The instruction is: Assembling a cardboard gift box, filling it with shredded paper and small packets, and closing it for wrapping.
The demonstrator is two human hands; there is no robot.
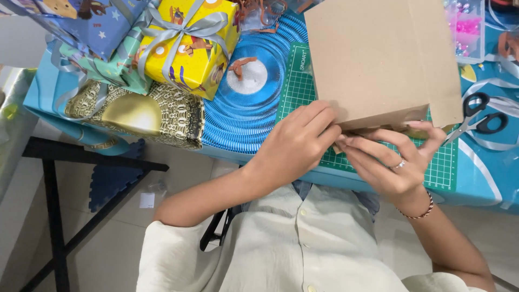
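Observation:
A plain brown cardboard box [378,59] stands on a green cutting mat [294,89] at the table's near edge. My left hand [294,143] presses its fingertips against the box's lower near edge. My right hand [394,159], with a ring and a beaded bracelet, reaches under that same edge and pinches a flap there. Both hands meet at the box's bottom corner.
Black-handled scissors [481,119] lie right of the box. A yellow gift with grey ribbon [189,43], a gold patterned parcel [140,113], blue wrapped gifts [92,21] and a blue ribbed sheet [243,108] crowd the left. A box of pink beads [465,27] sits far right.

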